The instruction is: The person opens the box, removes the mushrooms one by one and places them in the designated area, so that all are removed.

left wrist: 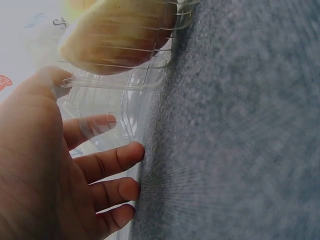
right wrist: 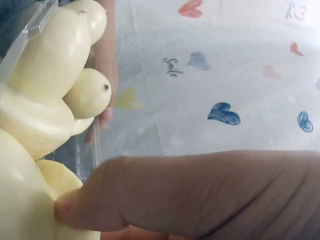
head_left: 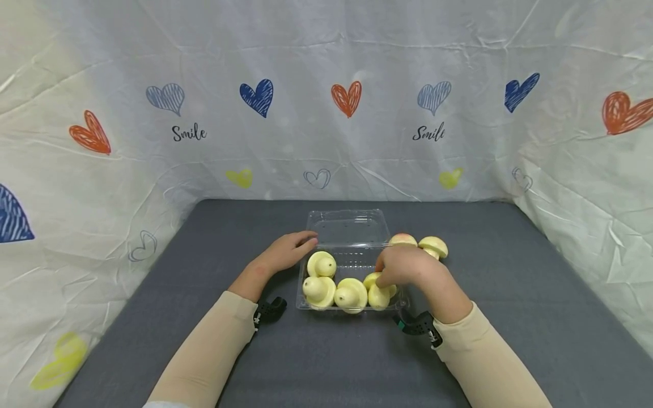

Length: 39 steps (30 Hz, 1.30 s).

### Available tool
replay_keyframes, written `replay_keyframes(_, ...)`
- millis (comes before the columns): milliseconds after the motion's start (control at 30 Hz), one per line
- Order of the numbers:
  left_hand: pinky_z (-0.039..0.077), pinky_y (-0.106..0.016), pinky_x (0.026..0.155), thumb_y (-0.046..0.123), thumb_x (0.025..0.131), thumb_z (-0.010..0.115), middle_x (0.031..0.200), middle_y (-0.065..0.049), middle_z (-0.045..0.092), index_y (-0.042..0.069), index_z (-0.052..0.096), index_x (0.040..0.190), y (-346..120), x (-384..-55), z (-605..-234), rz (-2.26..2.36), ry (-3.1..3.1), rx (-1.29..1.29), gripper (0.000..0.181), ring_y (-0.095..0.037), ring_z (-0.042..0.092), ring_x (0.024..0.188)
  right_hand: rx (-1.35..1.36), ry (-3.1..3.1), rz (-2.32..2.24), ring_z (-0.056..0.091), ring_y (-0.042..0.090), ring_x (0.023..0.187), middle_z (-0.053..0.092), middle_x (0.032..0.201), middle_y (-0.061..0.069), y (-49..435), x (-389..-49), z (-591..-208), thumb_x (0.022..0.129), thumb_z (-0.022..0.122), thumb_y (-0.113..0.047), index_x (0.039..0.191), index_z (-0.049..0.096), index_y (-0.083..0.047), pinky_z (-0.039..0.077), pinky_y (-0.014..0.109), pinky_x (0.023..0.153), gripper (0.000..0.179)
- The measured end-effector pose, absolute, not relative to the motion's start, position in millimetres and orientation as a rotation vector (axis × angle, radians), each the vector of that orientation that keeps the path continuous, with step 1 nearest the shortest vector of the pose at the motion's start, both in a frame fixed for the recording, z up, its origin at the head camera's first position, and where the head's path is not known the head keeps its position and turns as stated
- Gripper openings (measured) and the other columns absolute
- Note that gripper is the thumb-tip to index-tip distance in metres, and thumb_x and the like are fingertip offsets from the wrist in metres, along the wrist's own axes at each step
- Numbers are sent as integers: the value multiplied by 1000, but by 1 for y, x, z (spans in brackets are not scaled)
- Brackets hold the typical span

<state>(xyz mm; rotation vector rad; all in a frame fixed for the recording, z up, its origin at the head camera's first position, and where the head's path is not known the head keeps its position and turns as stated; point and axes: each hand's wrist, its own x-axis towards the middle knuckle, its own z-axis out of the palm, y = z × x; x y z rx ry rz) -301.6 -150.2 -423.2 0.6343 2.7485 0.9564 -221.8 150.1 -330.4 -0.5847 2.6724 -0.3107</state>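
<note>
A clear plastic clamshell box (head_left: 352, 258) lies with its lid (head_left: 348, 228) folded back. Pale yellow toy mushrooms (head_left: 351, 295) fill its left side and front row, stems up or tilted. My right hand (head_left: 408, 266) reaches into the right side, thumb and fingers on a mushroom (head_left: 379, 297) at the front right corner; the right wrist view has the thumb (right wrist: 72, 207) against it. At the left rim near the hinge, my left hand (head_left: 288, 250) touches the box with its thumb. The left wrist view has its fingers (left wrist: 112, 162) loosely extended beside the box.
Outside the box at its back right lie two more mushrooms, one with a reddish tinge (head_left: 403, 239) and one paler (head_left: 433, 246). A dark grey cloth (head_left: 245, 226) covers the table. White sheeting (head_left: 306, 141) printed with hearts hangs behind and along both sides.
</note>
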Motion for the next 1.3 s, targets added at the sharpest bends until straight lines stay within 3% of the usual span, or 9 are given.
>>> replay_keyframes(133,46,-53,109,48,110,43,152,-10,52,15,46,156,-150,-302,-423,957,2752,644,57,-31,52,136,-548,2618,-325,20,11,54,27,58,-7,149,-221,-331,74,63,-8,58,39,-21,19,26,52,31)
replay_keyframes(267,47,-53,108,47,111,43,152,-10,52,14,46,157,-150,-303,-423,950,2754,648,56,-31,52,136,-512,2621,-322,18,11,53,25,56,-7,148,-221,-333,72,64,-9,57,36,-21,18,27,50,34)
replay_keyframes(367,47,-53,108,49,110,42,152,-10,52,14,46,157,-151,-302,-424,949,2755,642,58,-31,52,136,-518,2648,-301,19,12,53,27,56,-7,147,-222,-334,72,66,-12,57,40,-21,18,27,50,31)
replay_keyframes(467,47,-53,108,50,110,43,151,-11,52,14,46,156,-151,-301,-425,957,2756,646,59,-32,52,135,-539,2685,-297,29,12,53,39,59,-7,149,-223,-333,72,69,-15,62,55,-18,26,27,50,17)
replay_keyframes(533,47,-53,108,48,110,43,151,-11,52,14,46,156,-151,-302,-426,960,2756,654,58,-32,53,135,-548,2711,-305,39,13,57,50,66,-5,151,-224,-332,73,71,-16,76,67,-15,34,28,52,4)
replay_keyframes(600,47,-53,107,47,111,43,151,-11,52,13,46,156,-151,-303,-427,962,2755,664,57,-32,53,135,-553,2728,-332,47,15,64,58,76,-4,153,-224,-330,73,72,-15,92,74,-12,40,29,56,19)
replay_keyframes(700,48,-53,107,45,111,44,151,-11,52,13,46,156,-150,-303,-427,958,2758,663,55,-32,53,135,-575,2764,-369,51,18,76,61,89,-1,158,-222,-326,73,73,-13,105,74,-10,45,31,62,31)
replay_keyframes(867,46,-54,108,46,111,44,152,-11,52,13,46,156,-150,-303,-424,953,2761,667,56,-32,52,135,-600,2798,-425,51,21,86,59,98,2,164,-219,-318,73,75,-13,107,73,-10,47,34,69,35)
replay_keyframes(1300,45,-53,110,46,111,43,152,-10,51,15,46,156,-149,-304,-424,934,2770,651,55,-31,51,137,-516,2833,-557,54,22,79,52,104,8,182,-204,-295,73,75,-16,119,70,-16,46,35,67,46)
